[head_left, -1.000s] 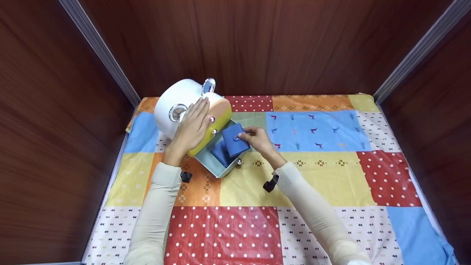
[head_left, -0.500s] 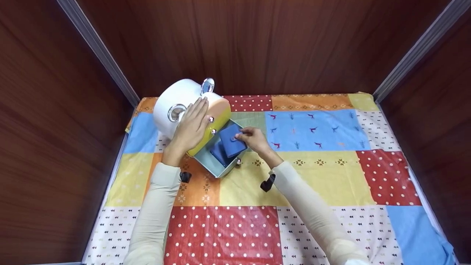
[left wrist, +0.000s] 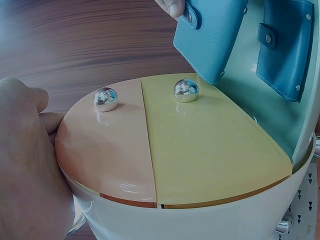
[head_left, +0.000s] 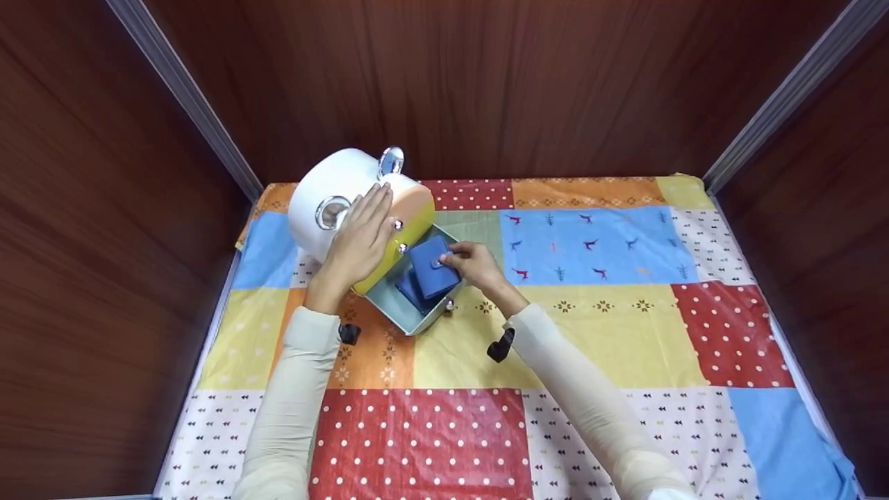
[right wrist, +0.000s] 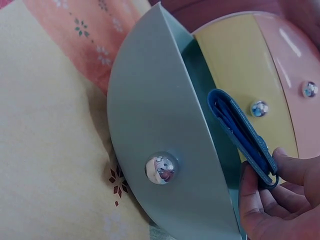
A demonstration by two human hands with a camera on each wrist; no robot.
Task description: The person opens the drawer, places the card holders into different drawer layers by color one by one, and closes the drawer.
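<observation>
Since the earlier frame, the right hand [head_left: 467,264] had carried the blue wallet [head_left: 432,266] lower into the open grey drawer [head_left: 406,318], fingers pinching its snap tab. Second wallet [head_left: 410,290] already inside the drawer. Left hand [head_left: 361,239] lay flat, fingers straight, on the round cabinet [head_left: 326,191] above the drawer. Release outstanding.

A blue snap wallet [head_left: 432,265] tilts over the open grey-blue drawer [head_left: 406,314], where another blue wallet [head_left: 411,290] lies.

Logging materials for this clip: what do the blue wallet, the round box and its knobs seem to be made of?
Wallet: probably faux leather, fine grain, stitched edge, snap tab.
Box: likely glossy plastic or lacquered wood; smooth, with soft reflections.
Knobs: polished metal or chrome plating, mirror-like.
</observation>
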